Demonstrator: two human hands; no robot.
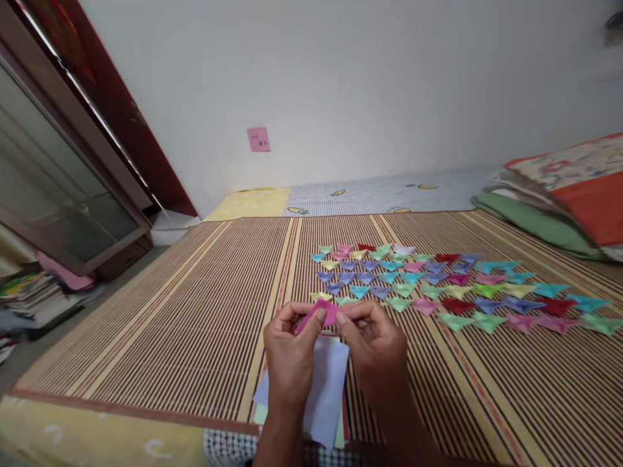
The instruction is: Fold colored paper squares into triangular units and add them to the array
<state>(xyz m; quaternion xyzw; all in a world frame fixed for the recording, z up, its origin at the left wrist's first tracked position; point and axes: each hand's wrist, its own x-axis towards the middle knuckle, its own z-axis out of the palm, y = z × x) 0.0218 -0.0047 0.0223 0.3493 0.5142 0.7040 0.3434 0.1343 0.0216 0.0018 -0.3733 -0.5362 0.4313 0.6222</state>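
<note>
Between my two hands is a magenta piece of folded paper (327,312), gripped from both sides. My left hand (291,344) pinches its left part between thumb and fingers. On the other side my right hand (372,340) pinches the right edge, its curled fingers partly hidden. Below the hands lies a stack of coloured paper sheets (327,383), with a pale lavender one on top and green and red edges showing. Beyond and to the right, several rows of small folded paper pieces (457,306) in many colours are spread out.
A striped bamboo mat (195,305) covers the bed under everything. Folded bedding and an orange cushion (588,201) are piled at the right. A pink note (258,139) is on the white wall. Stacked books (34,292) and a glass-panelled door (58,155) stand at the left.
</note>
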